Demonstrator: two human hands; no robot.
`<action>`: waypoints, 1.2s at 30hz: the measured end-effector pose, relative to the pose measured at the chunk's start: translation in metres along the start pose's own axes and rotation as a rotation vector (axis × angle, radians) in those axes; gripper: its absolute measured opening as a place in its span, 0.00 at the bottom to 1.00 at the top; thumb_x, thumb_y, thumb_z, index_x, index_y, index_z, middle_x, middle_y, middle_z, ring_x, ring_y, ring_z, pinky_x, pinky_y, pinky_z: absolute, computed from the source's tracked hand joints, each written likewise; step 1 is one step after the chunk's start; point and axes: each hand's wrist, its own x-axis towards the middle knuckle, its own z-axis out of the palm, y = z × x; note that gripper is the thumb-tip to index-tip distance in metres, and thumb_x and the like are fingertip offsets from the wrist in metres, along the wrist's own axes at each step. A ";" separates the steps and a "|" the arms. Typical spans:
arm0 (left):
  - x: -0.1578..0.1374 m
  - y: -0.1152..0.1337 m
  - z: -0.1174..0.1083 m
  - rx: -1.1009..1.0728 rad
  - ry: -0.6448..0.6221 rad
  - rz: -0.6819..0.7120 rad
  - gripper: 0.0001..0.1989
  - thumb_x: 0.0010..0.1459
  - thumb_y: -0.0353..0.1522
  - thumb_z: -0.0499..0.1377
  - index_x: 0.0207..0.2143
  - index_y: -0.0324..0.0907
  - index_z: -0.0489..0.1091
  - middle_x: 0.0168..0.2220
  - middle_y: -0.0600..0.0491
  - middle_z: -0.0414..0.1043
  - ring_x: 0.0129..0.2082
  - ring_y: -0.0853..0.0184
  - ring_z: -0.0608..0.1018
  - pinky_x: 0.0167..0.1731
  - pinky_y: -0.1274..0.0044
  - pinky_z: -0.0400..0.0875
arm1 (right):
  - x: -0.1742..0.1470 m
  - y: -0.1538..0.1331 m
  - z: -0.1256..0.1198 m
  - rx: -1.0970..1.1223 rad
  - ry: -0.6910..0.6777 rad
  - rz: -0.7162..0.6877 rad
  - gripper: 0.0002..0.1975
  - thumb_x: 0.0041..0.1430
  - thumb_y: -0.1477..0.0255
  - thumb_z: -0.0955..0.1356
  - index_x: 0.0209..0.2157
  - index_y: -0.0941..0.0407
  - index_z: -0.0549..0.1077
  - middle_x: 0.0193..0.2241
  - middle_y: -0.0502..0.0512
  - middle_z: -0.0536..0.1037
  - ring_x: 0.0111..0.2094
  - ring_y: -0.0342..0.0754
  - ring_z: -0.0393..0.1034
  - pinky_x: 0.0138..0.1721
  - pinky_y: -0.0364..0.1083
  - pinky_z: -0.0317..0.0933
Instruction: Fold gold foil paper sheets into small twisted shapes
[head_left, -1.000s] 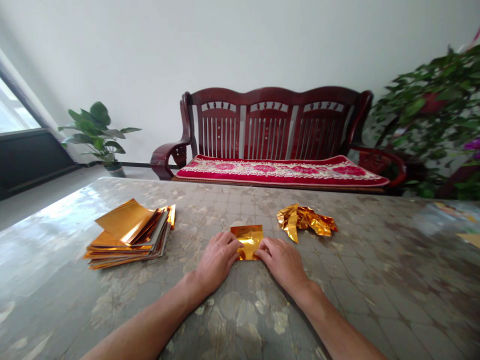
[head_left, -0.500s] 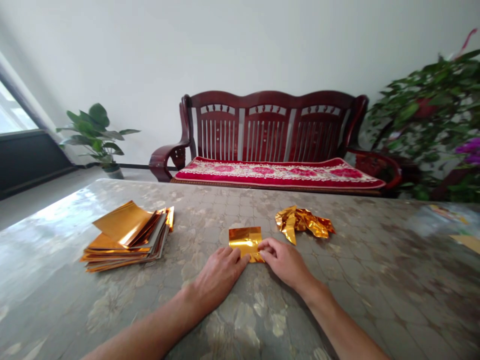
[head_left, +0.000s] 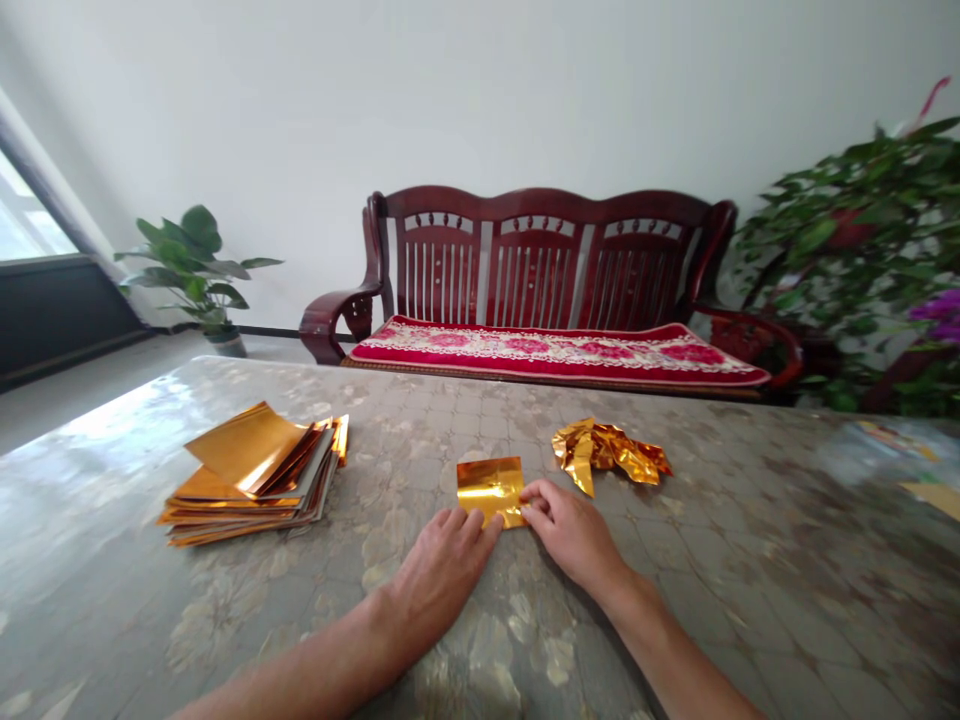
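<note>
A small rectangular sheet of shiny gold foil paper (head_left: 489, 480) lies on the table in front of me. My left hand (head_left: 450, 550) rests at its near left edge, fingers curled and thumb at the sheet's front edge. At the right edge, my right hand (head_left: 566, 525) pinches the foil near its lower corner between thumb and fingers. The fingertips partly cover the sheet's near side. Beyond my right hand lies crumpled gold foil (head_left: 611, 452). Off to the left sits a loose stack of gold foil sheets (head_left: 247, 470), some with grey showing.
A patterned grey cover lies over the table (head_left: 480, 610). A clear plastic bag (head_left: 885, 450) is at the right end. Past the far edge stands a dark red wooden bench (head_left: 536, 265) with a floral red pad (head_left: 555, 347). Potted plants (head_left: 195, 265) flank it.
My left hand has shifted slightly back toward me along the foil's near edge. My right hand stays at the right edge. The whole view has moved a little.
</note>
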 end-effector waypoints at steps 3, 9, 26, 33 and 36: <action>0.000 0.001 -0.002 -0.004 0.001 -0.011 0.24 0.62 0.26 0.55 0.60 0.42 0.58 0.43 0.48 0.70 0.40 0.58 0.73 0.39 0.67 0.73 | 0.000 -0.003 0.000 -0.050 0.012 -0.009 0.08 0.59 0.71 0.64 0.38 0.52 0.73 0.30 0.49 0.79 0.34 0.47 0.73 0.34 0.43 0.57; 0.001 0.001 -0.003 0.003 -0.003 -0.030 0.23 0.61 0.26 0.55 0.59 0.44 0.59 0.43 0.48 0.69 0.41 0.58 0.73 0.38 0.68 0.73 | 0.000 -0.006 0.002 -0.094 0.024 -0.042 0.07 0.58 0.74 0.64 0.38 0.52 0.72 0.29 0.49 0.78 0.33 0.46 0.72 0.33 0.43 0.55; 0.000 0.004 -0.009 -0.010 -0.020 -0.043 0.11 0.61 0.24 0.54 0.46 0.37 0.68 0.40 0.48 0.71 0.39 0.57 0.74 0.38 0.67 0.73 | -0.019 -0.016 0.002 -0.341 0.112 -0.598 0.06 0.64 0.72 0.68 0.41 0.49 0.76 0.34 0.49 0.76 0.38 0.48 0.64 0.38 0.47 0.51; -0.001 0.006 -0.008 0.071 -0.050 -0.028 0.10 0.60 0.23 0.55 0.43 0.36 0.71 0.38 0.47 0.71 0.36 0.58 0.74 0.34 0.69 0.72 | -0.023 -0.013 0.006 -0.315 0.097 -0.540 0.06 0.63 0.74 0.68 0.38 0.51 0.78 0.32 0.50 0.76 0.37 0.48 0.65 0.38 0.47 0.52; -0.003 0.007 -0.008 0.087 -0.091 -0.047 0.11 0.59 0.22 0.55 0.43 0.35 0.73 0.38 0.45 0.72 0.36 0.59 0.74 0.33 0.70 0.72 | -0.023 -0.008 0.006 -0.300 0.105 -0.519 0.08 0.64 0.76 0.67 0.35 0.52 0.78 0.31 0.50 0.76 0.37 0.48 0.66 0.38 0.46 0.53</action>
